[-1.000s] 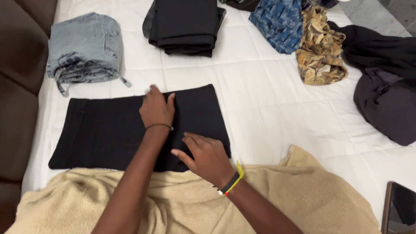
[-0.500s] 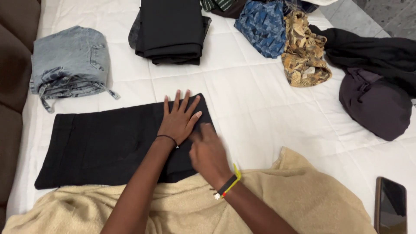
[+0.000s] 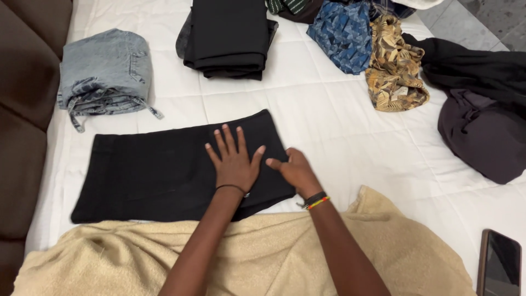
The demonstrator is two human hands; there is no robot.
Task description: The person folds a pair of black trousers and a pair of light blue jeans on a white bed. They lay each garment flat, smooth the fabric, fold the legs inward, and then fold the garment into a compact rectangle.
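- Under both hands, the white quilted bed [image 3: 339,137] carries everything.
- Near side of the fingers: a beige fleecy blanket [image 3: 263,252] lies bunched beneath the forearms.
- Beneath the fingers: the folded black fabric garment [image 3: 159,170] lies flat as a wide rectangle, stretching away to the left. It looks soft, light and limp, so it would likely sag if lifted by one point; the right-hand folded edge or two corners look the best hold.
- Beyond the fingers: a folded black clothes stack [image 3: 227,35], folded pale blue jeans [image 3: 104,71] far left, loose patterned and dark clothes to the right.
- Left hand [image 3: 234,164] presses flat on the garment, fingers spread wide, holding nothing.
- Right hand [image 3: 296,170] rests at the garment's right edge, fingers curled; whether it pinches the cloth, I cannot tell.
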